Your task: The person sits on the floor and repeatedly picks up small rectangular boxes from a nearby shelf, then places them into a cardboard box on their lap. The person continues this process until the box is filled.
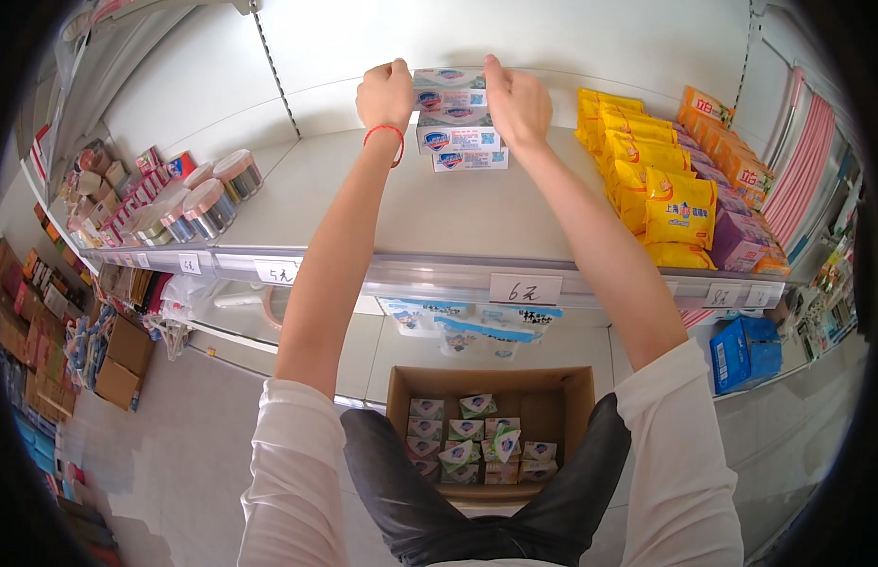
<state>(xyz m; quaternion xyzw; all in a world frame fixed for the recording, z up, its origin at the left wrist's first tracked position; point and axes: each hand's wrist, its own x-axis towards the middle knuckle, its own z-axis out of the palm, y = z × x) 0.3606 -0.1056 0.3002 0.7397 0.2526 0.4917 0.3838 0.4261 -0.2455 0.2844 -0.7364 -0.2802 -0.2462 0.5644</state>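
Small white-and-green soap boxes are stacked toward the back of the white shelf. My left hand, with a red string bracelet at the wrist, is closed at the left end of the top soap box. At its right end my right hand grips the same box, thumb along the edge. The fingers behind the box are partly hidden. Between my knees on the floor, an open cardboard box holds several more soap boxes, some lying tilted.
Yellow packets stand in rows on the shelf's right, beside purple and orange boxes. Clear jars with pinkish lids sit at the left. A price-tag rail runs along the front edge. White-and-blue packs lie underneath.
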